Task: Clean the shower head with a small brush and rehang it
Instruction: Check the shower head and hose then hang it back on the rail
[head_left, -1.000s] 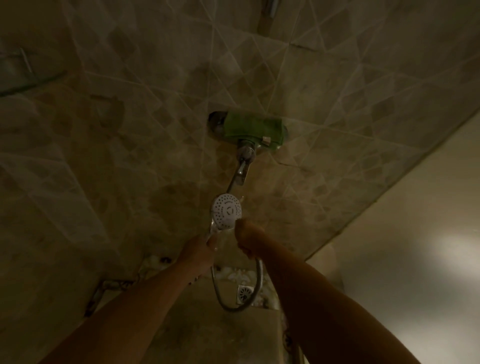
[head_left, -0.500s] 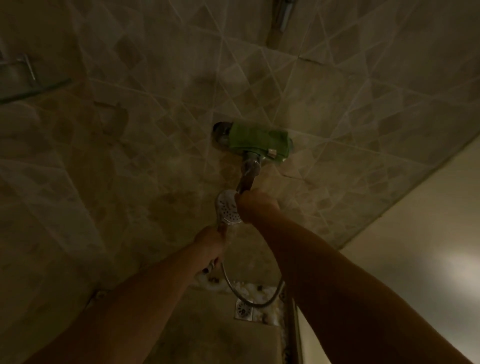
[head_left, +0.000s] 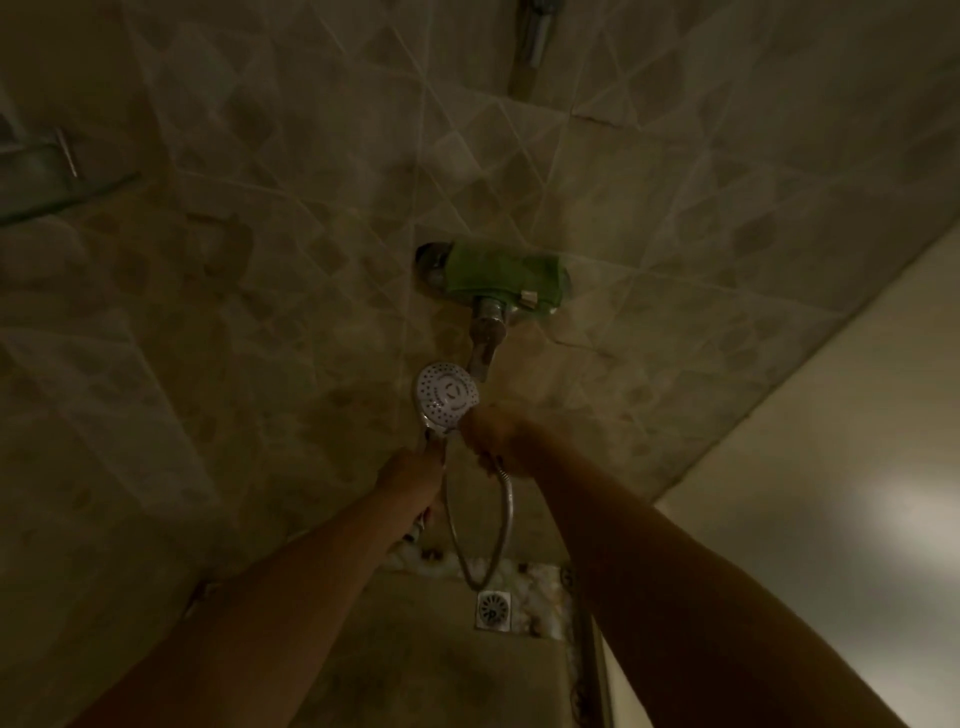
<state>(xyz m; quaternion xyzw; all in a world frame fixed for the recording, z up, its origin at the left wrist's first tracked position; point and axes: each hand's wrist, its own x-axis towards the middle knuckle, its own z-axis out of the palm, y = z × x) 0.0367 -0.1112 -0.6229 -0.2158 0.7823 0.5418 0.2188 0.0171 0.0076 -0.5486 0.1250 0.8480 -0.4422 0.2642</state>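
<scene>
The white round shower head (head_left: 447, 397) faces me, spray face fully showing, just under the wall tap. My left hand (head_left: 410, 475) is wrapped around its handle from below. My right hand (head_left: 493, 436) is a closed fist pressed against the lower right rim of the spray face. The small brush it grips is hidden by the fingers in the dim light. The metal hose (head_left: 506, 519) hangs in a loop below both hands.
A wall tap wrapped in a green cloth (head_left: 504, 278) sits just above the shower head. A vertical rail (head_left: 535, 36) runs up the tiled wall at the top. A floor drain (head_left: 492, 609) lies below. A wall shelf (head_left: 52, 171) juts out at far left.
My right fist has slid down from over the spray face to its lower right rim, uncovering the face. The left hand keeps its hold on the handle.
</scene>
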